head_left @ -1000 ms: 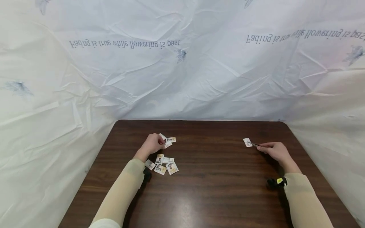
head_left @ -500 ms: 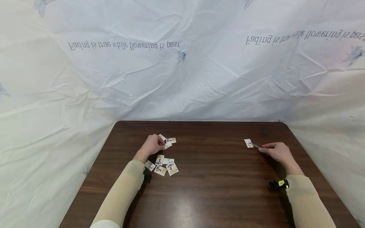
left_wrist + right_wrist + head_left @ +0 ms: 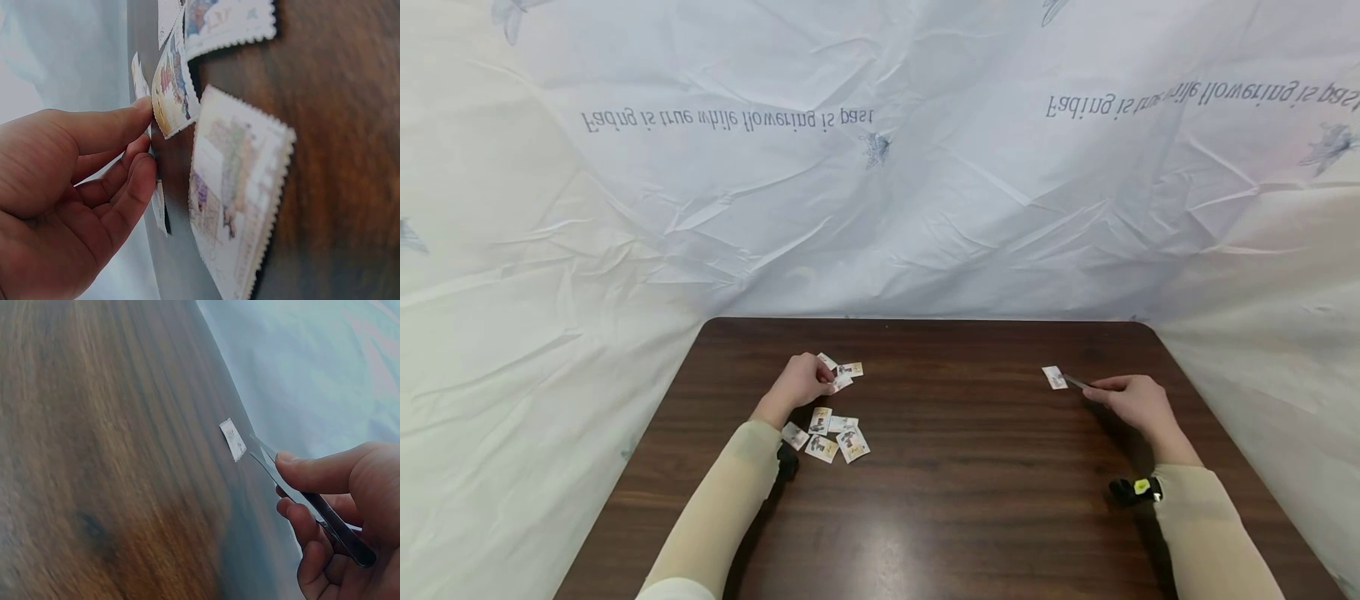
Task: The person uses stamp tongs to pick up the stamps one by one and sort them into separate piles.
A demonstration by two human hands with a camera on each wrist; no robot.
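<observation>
From table (image 3: 970, 475) centre: nearer stamps (image 3: 853, 443) seen toward ten o'clock. Beyond, farther stamps (image 3: 851, 369) apparently touched by left hand (image 3: 797, 382); pinch unclear. Tweezers (image 3: 1078, 383) gripped by right hand (image 3: 1138, 404), beside lone stamp (image 3: 1055, 377), two o'clock: presumably light, easily creased; edge hold advised.

The table (image 3: 970, 467) has a sheet (image 3: 940, 225) hanging behind it and along both sides. Over on its left half lies a far bunch of stamps (image 3: 850, 368), just right of the person's left hand (image 3: 796, 385) — and, closer in, a near bunch of stamps (image 3: 822, 447) beside the left sleeve (image 3: 733, 479). Well apart, on the right half, lies a lone stamp (image 3: 1054, 377) — tweezers (image 3: 1077, 382) just right of it, then the right hand (image 3: 1135, 402).
</observation>
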